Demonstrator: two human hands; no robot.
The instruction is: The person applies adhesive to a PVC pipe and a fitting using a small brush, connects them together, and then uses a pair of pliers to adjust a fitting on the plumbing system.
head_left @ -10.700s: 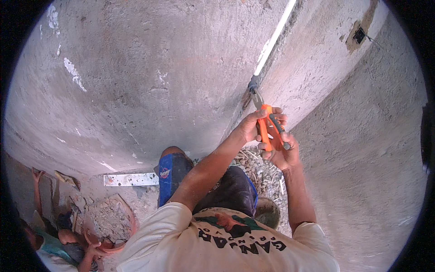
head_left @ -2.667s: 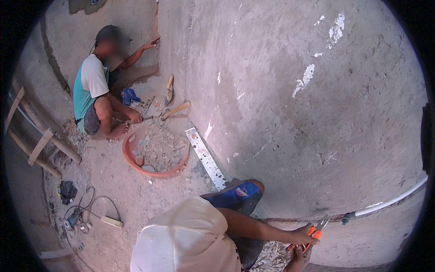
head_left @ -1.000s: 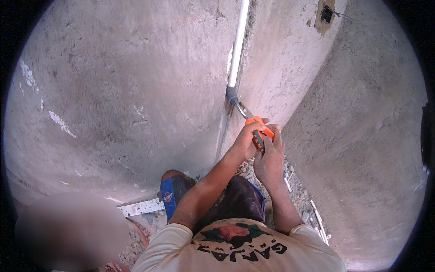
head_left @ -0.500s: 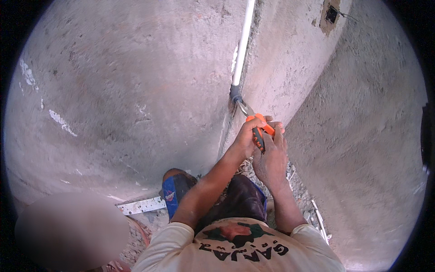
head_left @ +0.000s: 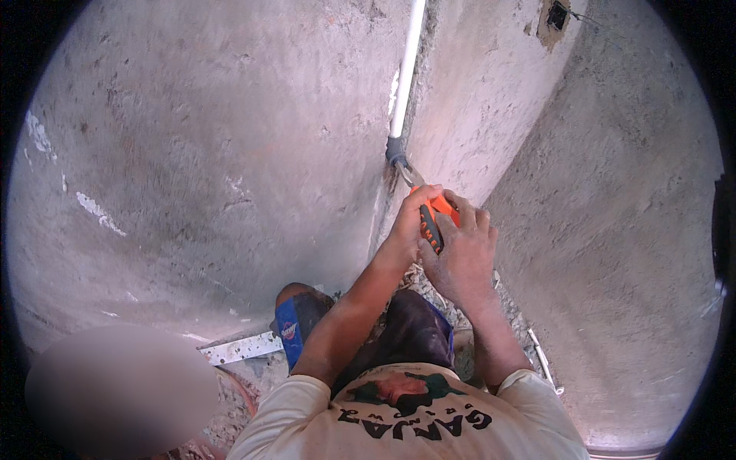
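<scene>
A pair of pliers (head_left: 431,228) with orange and black handles points up and away from me, its metal jaws at the dark grey end piece (head_left: 395,151) of a white pipe (head_left: 409,73). Whether the jaws grip that piece is too small to tell. My left hand (head_left: 406,224) is closed round the handles near the jaws. Over the handles from the other side comes my right hand (head_left: 465,249), its fingers bent across the orange handle and its thumb near the black one.
The pipe runs up a corner between rough plastered walls (head_left: 199,146). A dark electrical box (head_left: 557,15) with loose wires sits high on the right. Rubble lies round my legs, with a thin white pipe piece (head_left: 540,353) at right and a speckled white strip (head_left: 241,349) at left.
My right hand has shifted its hold, with its fingers now more bent and farther over the orange handle. Hands, pliers and pipe all appear slightly farther left and up in view.
</scene>
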